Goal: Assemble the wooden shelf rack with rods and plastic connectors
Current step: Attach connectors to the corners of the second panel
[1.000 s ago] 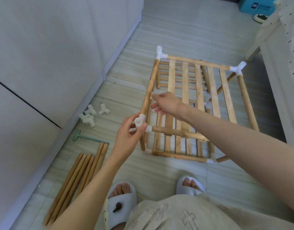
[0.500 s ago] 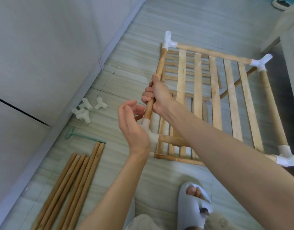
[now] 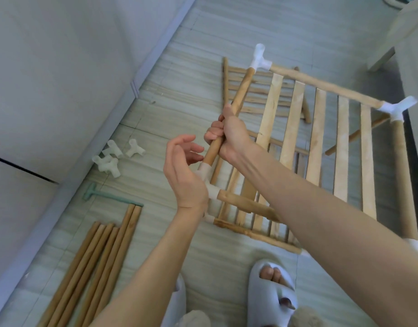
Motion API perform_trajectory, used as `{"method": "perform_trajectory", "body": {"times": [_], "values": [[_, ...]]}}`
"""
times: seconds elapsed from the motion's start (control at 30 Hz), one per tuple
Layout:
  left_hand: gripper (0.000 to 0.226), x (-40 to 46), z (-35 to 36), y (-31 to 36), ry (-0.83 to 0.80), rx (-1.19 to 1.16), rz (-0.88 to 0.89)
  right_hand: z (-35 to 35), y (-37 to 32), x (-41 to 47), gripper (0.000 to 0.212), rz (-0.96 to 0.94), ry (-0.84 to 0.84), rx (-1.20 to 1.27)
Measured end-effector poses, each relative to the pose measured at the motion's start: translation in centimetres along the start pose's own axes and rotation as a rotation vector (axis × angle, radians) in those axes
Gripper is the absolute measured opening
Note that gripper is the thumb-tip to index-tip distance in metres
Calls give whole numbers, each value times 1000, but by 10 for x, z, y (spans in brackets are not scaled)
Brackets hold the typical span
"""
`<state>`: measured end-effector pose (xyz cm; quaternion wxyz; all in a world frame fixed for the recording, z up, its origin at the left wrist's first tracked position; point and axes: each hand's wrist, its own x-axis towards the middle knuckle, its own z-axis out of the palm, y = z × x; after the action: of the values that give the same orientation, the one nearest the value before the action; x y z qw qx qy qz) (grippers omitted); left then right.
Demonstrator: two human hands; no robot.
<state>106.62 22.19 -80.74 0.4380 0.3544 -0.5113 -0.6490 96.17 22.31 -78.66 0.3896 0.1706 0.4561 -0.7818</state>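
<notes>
While the half-built wooden rack (image 3: 318,142) stands on the tiled floor (image 3: 226,31) at the right of the scene, a person steadies its near-left corner with both hands. The right hand (image 3: 226,135) is wrapped firmly around the left side rod (image 3: 241,90), fingers curled about its middle stretch, and the left hand (image 3: 183,171) hangs spread and relaxed, its heel resting against the white plastic connector (image 3: 209,182) at the near-left corner. Rods of this kind look light and stiff, smooth enough to slip in a loose grasp, so a full fist near the joint seems the sound hold; the connector looks to be a push fit that would take a firm shove rather than a twist. Slats (image 3: 295,128) across the frame appear thin and better left alone as handles. Spare rods (image 3: 97,267) lie bundled on the near left of the floor, with loose connectors (image 3: 113,159) and a green tool (image 3: 104,197) farther left, by the wall. Slippers (image 3: 271,293) show at the near edge.
</notes>
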Motion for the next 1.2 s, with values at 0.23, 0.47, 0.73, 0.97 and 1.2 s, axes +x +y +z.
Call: {"method": "perform_trajectory", "body": {"times": [0.23, 0.47, 0.73, 0.97, 1.2], "values": [[26, -13, -23, 9, -342, 201, -65, -21, -21, -47, 24, 3, -21, -667], [19, -13, -63, 27, -811, 482, 0, -98, -8, -113, 31, -677, -358, -2048], [17, -1, -50, 47, -981, 855, -12, -114, 5, -116, 27, -711, -349, -2146], [16, -15, -47, 38, -851, 871, 44, -120, 5, -117, 19, -821, -315, -1975], [16, -17, -45, 30, -785, 843, 63, -123, 6, -116, 20, -797, -340, -1948]]}}
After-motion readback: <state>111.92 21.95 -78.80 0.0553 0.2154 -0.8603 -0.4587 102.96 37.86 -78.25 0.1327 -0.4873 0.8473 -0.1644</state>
